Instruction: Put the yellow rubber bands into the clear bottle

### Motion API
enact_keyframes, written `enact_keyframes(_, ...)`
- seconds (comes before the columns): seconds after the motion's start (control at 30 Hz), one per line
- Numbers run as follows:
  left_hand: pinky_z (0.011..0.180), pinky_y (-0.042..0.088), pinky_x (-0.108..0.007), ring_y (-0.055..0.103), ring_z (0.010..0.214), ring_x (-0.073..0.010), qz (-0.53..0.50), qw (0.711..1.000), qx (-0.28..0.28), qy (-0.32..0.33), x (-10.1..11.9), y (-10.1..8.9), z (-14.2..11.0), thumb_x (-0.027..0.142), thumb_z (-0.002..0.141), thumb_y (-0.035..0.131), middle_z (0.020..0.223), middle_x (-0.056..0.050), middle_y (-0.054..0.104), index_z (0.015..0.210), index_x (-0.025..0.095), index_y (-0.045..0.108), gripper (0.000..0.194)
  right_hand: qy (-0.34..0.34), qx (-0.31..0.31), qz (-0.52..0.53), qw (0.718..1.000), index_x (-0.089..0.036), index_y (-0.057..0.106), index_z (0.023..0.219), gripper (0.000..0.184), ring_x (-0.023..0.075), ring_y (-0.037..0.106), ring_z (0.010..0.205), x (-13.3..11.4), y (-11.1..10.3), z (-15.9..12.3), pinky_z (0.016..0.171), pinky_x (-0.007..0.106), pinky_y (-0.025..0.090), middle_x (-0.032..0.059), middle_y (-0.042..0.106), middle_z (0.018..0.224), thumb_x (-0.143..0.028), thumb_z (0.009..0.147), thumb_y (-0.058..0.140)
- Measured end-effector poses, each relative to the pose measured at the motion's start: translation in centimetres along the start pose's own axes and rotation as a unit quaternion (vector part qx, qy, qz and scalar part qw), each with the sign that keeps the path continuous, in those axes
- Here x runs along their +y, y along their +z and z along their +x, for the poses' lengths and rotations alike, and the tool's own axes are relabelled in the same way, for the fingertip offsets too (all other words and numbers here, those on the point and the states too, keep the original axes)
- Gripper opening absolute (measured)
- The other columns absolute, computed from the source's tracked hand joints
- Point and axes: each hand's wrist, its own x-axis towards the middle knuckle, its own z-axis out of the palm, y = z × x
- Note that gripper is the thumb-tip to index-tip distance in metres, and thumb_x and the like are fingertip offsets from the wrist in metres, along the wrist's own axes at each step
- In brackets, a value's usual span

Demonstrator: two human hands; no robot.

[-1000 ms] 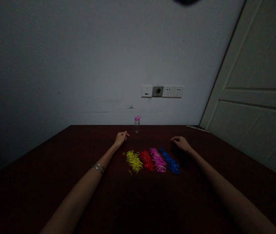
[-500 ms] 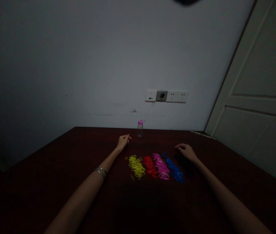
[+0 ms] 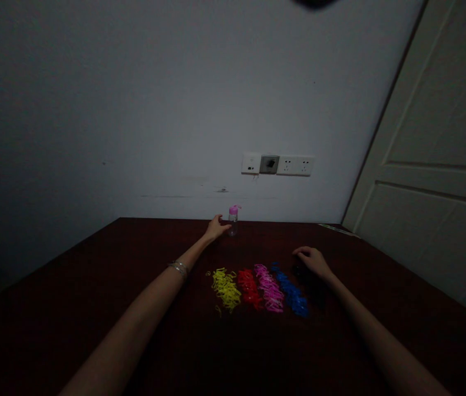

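My left hand (image 3: 217,227) reaches to the clear bottle (image 3: 233,224) with a pink lid, its thumb and fingers apart at the bottle's left side; whether the thumb touches it I cannot tell. Over on the right, my right hand (image 3: 313,260) rests on the table with its fingers curled, beside a dark pile (image 3: 313,283) that is hard to make out. Between my arms lie piles of small loops like rubber bands: yellow (image 3: 227,290), red (image 3: 250,289), pink (image 3: 269,289) and blue (image 3: 291,291). What the right fingers hold, if anything, is hidden.
The dark red table (image 3: 154,236) meets a pale wall (image 3: 154,110) at the back. Sockets (image 3: 294,165) are set in the wall above the bottle. A panelled door (image 3: 431,165) stands at the right. The room is dim.
My left hand has moved forward and right to the bottle, and its fingers have spread. The right hand stays by the dark pile. The view has shifted slightly.
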Motion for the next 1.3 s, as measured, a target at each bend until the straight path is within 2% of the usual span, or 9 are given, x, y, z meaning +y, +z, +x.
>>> enact_keyframes(0.17, 0.081, 0.041, -0.030, 0.055, 0.094, -0.0203, -0.012, 0.999, -0.034, 0.025, 0.6, 2.0, 1.4, 0.028, 0.052, 0.074, 0.109, -0.015, 0.056, 0.111, 0.011, 0.047, 0.066, 0.002, -0.005, -0.003, 1.000, -0.019, 0.066, 0.072, 0.022, 0.0202, 0.060, 0.086, -0.3, -0.1, -0.1, 0.084, 0.032, 0.043, 0.0057, 0.067, 0.086, -0.024, 0.070, 0.044)
enact_keyframes(0.27, 0.078, 0.042, -0.029, 0.057, 0.087, -0.0183, -0.034, 0.997, -0.053, 0.040, 0.7, 2.5, 1.7, 0.028, 0.054, 0.072, 0.100, -0.012, 0.060, 0.103, 0.011, 0.051, 0.056, 0.002, -0.009, -0.008, 1.000, -0.019, 0.066, 0.072, 0.022, 0.0202, 0.060, 0.086, -0.5, -0.1, -0.2, 0.084, 0.032, 0.042, 0.0056, 0.067, 0.086, -0.024, 0.070, 0.045)
enact_keyframes(0.4, 0.077, 0.043, -0.029, 0.058, 0.081, -0.0173, -0.036, 0.996, -0.064, 0.056, 1.1, 2.7, 1.4, 0.025, 0.059, 0.069, 0.089, -0.008, 0.063, 0.091, 0.012, 0.057, 0.036, 0.007, -0.011, -0.006, 1.000, -0.019, 0.065, 0.073, 0.021, 0.0202, 0.060, 0.087, -0.8, -0.2, -0.3, 0.084, 0.032, 0.043, 0.0051, 0.067, 0.085, -0.024, 0.071, 0.045)
enact_keyframes(0.53, 0.074, 0.044, -0.028, 0.058, 0.079, -0.0167, -0.055, 0.994, -0.065, 0.072, 2.3, 2.7, 0.1, 0.028, 0.059, 0.069, 0.085, -0.007, 0.063, 0.088, 0.012, 0.059, 0.034, 0.009, -0.013, 0.014, 1.000, -0.018, 0.065, 0.077, 0.021, 0.0202, 0.060, 0.087, -1.8, -0.8, 0.0, 0.083, 0.032, 0.043, 0.0048, 0.067, 0.087, -0.025, 0.071, 0.045)
enact_keyframes(0.73, 0.071, 0.041, -0.027, 0.055, 0.076, -0.0164, -0.021, 0.984, -0.093, 0.154, 4.0, 1.7, -4.0, 0.036, 0.060, 0.068, 0.082, -0.005, 0.062, 0.084, 0.013, 0.060, 0.034, -0.054, -0.008, 0.036, 0.998, -0.016, 0.062, 0.092, 0.026, 0.0190, 0.058, 0.085, -8.0, -1.8, 2.1, 0.077, 0.028, 0.043, 0.0064, 0.065, 0.090, -0.027, 0.071, 0.051)
enact_keyframes(0.87, 0.068, 0.041, -0.026, 0.054, 0.075, -0.0161, -0.018, 0.983, -0.104, 0.149, 4.8, 1.0, -6.5, 0.038, 0.060, 0.068, 0.081, -0.005, 0.061, 0.087, 0.013, 0.059, 0.038, -0.110, -0.024, 0.029, 0.993, -0.017, 0.053, 0.110, 0.042, 0.0153, 0.057, 0.075, -14.0, -1.2, 3.7, 0.070, 0.026, 0.043, 0.0046, 0.063, 0.089, -0.036, 0.072, 0.054)
enact_keyframes(1.0, 0.064, 0.040, -0.025, 0.053, 0.071, -0.0149, -0.020, 0.983, -0.107, 0.148, 5.7, 0.6, -7.9, 0.038, 0.060, 0.068, 0.078, -0.003, 0.059, 0.089, 0.014, 0.057, 0.040, -0.146, -0.039, -0.040, 0.988, -0.017, 0.051, 0.114, 0.054, 0.0170, 0.057, 0.077, -18.5, 0.3, 4.8, 0.069, 0.026, 0.041, 0.0072, 0.063, 0.088, -0.050, 0.072, 0.054)
enact_keyframes(1.17, 0.066, 0.041, -0.024, 0.054, 0.075, -0.0153, -0.032, 0.980, -0.114, 0.160, 6.4, 0.5, -8.5, 0.037, 0.058, 0.070, 0.084, -0.004, 0.061, 0.094, 0.014, 0.056, 0.045, -0.123, -0.056, -0.165, 0.977, -0.015, 0.062, 0.089, 0.048, 0.0220, 0.058, 0.076, -20.7, 2.3, 4.8, 0.063, 0.027, 0.039, 0.0124, 0.064, 0.081, -0.058, 0.070, 0.051)
enact_keyframes(1.3, 0.062, 0.041, -0.024, 0.055, 0.071, -0.0154, -0.031, 0.981, -0.121, 0.149, 6.4, 0.6, -8.6, 0.041, 0.058, 0.070, 0.079, -0.005, 0.061, 0.091, 0.012, 0.056, 0.046, -0.109, -0.033, -0.178, 0.977, -0.015, 0.061, 0.078, 0.043, 0.0228, 0.057, 0.077, -20.8, 3.1, 4.6, 0.063, 0.028, 0.038, 0.0137, 0.063, 0.077, -0.057, 0.070, 0.051)
